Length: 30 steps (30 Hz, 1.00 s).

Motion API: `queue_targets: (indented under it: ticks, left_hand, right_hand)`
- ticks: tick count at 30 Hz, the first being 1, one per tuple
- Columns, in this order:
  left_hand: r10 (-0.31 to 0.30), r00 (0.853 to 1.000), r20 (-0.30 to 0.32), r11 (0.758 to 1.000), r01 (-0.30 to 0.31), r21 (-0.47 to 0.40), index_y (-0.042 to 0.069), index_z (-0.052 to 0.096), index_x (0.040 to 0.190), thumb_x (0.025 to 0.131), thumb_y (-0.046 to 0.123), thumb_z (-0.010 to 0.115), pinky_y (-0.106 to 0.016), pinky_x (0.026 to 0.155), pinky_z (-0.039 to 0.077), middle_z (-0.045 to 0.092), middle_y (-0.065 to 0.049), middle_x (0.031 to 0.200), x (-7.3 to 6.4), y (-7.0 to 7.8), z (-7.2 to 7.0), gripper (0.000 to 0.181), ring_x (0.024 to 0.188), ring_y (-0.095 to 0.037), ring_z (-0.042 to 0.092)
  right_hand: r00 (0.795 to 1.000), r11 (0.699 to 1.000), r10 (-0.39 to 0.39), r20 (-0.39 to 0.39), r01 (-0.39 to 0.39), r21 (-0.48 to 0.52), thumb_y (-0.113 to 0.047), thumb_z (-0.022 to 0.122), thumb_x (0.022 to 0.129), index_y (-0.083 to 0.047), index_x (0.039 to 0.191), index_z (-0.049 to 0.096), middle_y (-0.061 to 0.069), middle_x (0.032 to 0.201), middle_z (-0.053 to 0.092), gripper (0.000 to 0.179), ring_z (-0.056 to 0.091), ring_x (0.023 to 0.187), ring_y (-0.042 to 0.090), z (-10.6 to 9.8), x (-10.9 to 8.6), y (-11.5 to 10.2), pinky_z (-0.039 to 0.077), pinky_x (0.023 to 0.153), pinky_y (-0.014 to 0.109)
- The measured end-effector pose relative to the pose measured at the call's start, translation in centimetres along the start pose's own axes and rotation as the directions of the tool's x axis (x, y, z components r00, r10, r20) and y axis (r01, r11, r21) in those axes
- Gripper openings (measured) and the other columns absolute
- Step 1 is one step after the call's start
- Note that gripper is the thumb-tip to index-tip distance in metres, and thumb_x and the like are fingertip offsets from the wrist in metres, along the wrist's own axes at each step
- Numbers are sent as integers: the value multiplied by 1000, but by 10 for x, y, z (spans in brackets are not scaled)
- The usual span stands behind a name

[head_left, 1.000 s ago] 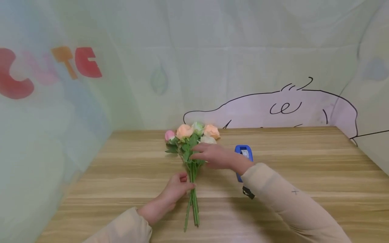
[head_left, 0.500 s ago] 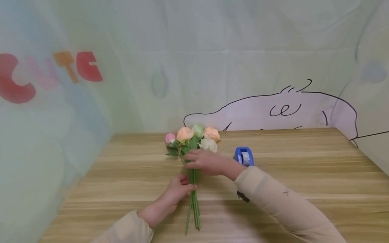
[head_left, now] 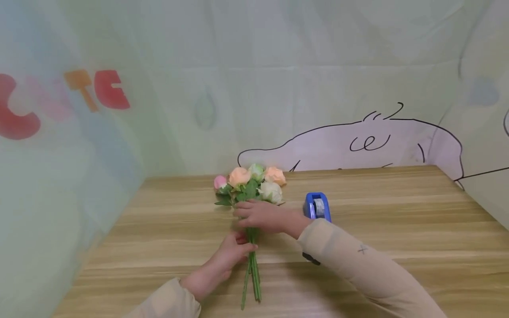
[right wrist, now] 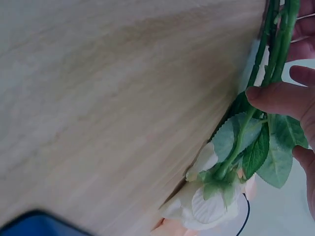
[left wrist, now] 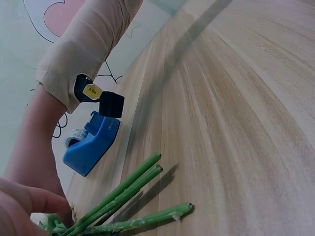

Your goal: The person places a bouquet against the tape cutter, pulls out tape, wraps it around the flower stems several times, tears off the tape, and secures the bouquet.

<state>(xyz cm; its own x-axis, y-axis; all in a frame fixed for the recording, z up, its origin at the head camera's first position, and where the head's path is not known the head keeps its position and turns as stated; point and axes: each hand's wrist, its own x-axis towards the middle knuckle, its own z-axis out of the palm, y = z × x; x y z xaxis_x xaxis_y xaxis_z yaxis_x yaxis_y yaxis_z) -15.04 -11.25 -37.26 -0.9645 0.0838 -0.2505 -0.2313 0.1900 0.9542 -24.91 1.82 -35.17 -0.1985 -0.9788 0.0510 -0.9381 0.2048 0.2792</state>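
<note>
A bunch of artificial flowers [head_left: 240, 177] lies at the middle of the table, with peach, pink, pale green and white heads toward the back wall. My left hand [head_left: 230, 254] grips the gathered green stems [head_left: 256, 282] partway down, thumb over them. Just above it, my right hand [head_left: 262, 215] holds the bunch beneath the blooms, its back hiding the upper stems. In the right wrist view the thumb [right wrist: 278, 98] lies across the stems, close to the leaves [right wrist: 258, 150] and the white flower [right wrist: 209, 204]. Loose stem ends [left wrist: 157, 160] stick out past my left hand.
A blue tape dispenser [head_left: 318, 206] with a roll of tape stands right of the flowers, partly behind my right sleeve [head_left: 358, 256]. The wood-grain table [head_left: 167, 221] ends at a printed cloth backdrop [head_left: 179, 110]. A dark wrist strap with a yellow label [left wrist: 92, 92] circles the right cuff.
My right hand has slid left and down from beside the white flower onto the stems, uncovering that flower and more of the tape dispenser. My left hand keeps its hold, almost unmoved.
</note>
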Motion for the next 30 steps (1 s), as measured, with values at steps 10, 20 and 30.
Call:
queue_targets:
  ticks: [10, 20, 30]
  left_hand:
    - [7, 1000, -9, 999, -7, -35, -14, 42, 118, 81, -6, 55, -25, 64, 44, 54, -24, 105, -1, -1, 2, 41, 79, -16, 52]
    - [3, 1000, -8, 998, -3, -62, -15, 42, 116, 80, -8, 54, -24, 64, 45, 54, -22, 100, -1, -2, 3, 39, 76, -14, 51]
    - [-66, 998, 10, 995, 66, -70, -16, 41, 121, 82, -7, 54, -34, 76, 50, 55, -22, 104, 1, 0, 2, 42, 83, -18, 55]
  right_hand:
    - [998, 1000, 12, 61, -11, -29, -7, 62, 86, -21, 116, 63, 0, 132, 50, 34, 37, 130, 21, 5, 4, -5, 33, 104, 40]
    - [993, 996, 34, 116, -24, -86, -8, 67, 83, -22, 114, 63, -2, 131, 50, 34, 36, 131, 18, 7, 7, -7, 32, 105, 39]
    - [985, 998, 51, 167, -44, -44, -14, 64, 87, -24, 117, 63, -6, 129, 54, 31, 36, 132, 18, 8, 9, -8, 30, 106, 42]
